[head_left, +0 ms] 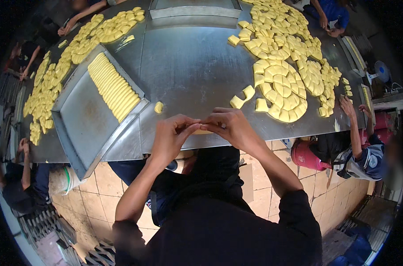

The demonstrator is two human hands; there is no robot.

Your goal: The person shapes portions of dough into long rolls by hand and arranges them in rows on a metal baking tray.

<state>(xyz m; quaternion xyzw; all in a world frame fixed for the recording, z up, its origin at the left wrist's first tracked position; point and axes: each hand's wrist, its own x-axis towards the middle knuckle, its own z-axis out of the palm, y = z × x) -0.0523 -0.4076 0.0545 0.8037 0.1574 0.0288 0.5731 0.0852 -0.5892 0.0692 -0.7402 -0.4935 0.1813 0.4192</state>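
Note:
At the front edge of the metal table, my left hand (171,133) and my right hand (231,125) meet fingertip to fingertip. Both are closed in a pinch on a small piece of yellow dough (204,131), mostly hidden behind the fingers. To the left lies a single lump of dough (159,107) beside a slanted metal tray (73,113). One row of rolled dough strips (114,87) fills the tray's right side. Cut dough pieces (282,91) lie clustered to the right, with a few loose ones (261,105) nearest my right hand.
More dough pieces (70,55) spread along the table's left side. Another metal tray (195,11) stands at the far edge. Co-workers' hands (347,106) show around the table. A red container (306,155) stands on the tiled floor at right, a white bucket (65,181) at left.

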